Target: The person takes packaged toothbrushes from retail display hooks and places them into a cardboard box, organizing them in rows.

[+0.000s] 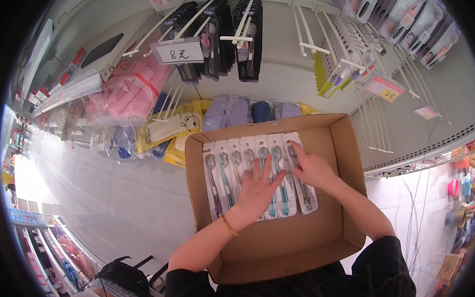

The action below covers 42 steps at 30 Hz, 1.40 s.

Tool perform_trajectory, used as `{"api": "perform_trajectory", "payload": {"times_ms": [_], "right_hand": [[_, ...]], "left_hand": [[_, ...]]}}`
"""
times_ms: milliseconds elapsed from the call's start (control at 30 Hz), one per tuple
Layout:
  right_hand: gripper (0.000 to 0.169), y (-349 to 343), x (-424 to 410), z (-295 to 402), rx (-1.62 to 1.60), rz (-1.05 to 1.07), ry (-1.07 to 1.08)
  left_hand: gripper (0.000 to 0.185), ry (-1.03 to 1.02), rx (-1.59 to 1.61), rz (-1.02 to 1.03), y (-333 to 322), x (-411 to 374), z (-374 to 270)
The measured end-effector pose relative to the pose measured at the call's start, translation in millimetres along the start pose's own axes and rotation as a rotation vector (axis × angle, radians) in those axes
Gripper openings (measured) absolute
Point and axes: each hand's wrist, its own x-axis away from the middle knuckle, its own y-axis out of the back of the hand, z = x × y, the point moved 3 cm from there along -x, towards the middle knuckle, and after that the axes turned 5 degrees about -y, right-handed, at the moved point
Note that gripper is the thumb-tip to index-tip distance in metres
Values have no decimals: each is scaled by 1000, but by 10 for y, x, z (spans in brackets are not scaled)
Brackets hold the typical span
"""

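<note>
An open cardboard box (pixel 280 241) lies before me, with a row of packaged toothbrushes (pixel 212 181) side by side in it. Each is in a clear blister on a white card with a hanging hole; the handles are teal, grey or dark. Fingers spread, my left hand (pixel 254 191) lies flat across the middle packs and covers parts of them. My right hand (pixel 314 169) touches the rightmost toothbrush pack (pixel 307 201), index finger near its top and thumb at its left side. This pack is slightly tilted and set apart from the row; whether it is gripped is hidden.
White display hooks (pixel 237 38) hold black packs (pixel 249 65) above the box, beside a handwritten price card (pixel 179 53). Other toothbrush packs (pixel 342 58) hang at right. Bagged slippers (pixel 226 111) and pink goods (pixel 127 93) are behind. A person (pixel 109 290) is at lower left.
</note>
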Motion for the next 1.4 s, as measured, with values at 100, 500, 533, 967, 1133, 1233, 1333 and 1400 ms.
{"api": "perform_trajectory", "payload": {"times_ms": [100,500,533,967,1133,1233,1333,1400], "right_hand": [[72,-27,-41,28,-66,39,3],[71,-12,-110,88,-298,56,12],[71,-8,-117,80,-300,53,25],[40,792,-511,631,-334,333,177],[26,1003,-1263,1343,-524,-12,444],[29,930,-1916,1641,-750,-127,355],[34,832,-2665,1632,-676,-438,498],[37,854,-2722,1827,-636,-521,438]], "left_hand": [[80,-1,-18,-5,-38,-14,12],[66,0,-160,-194,70,22,-36],[63,-18,-164,-208,115,7,-68],[63,-261,24,-203,-28,72,-209],[71,-258,52,-195,29,67,-203],[74,-279,1,-201,22,32,-203],[75,-294,-37,-243,-83,-54,-257],[74,-277,-55,-242,-83,-33,-226]]}}
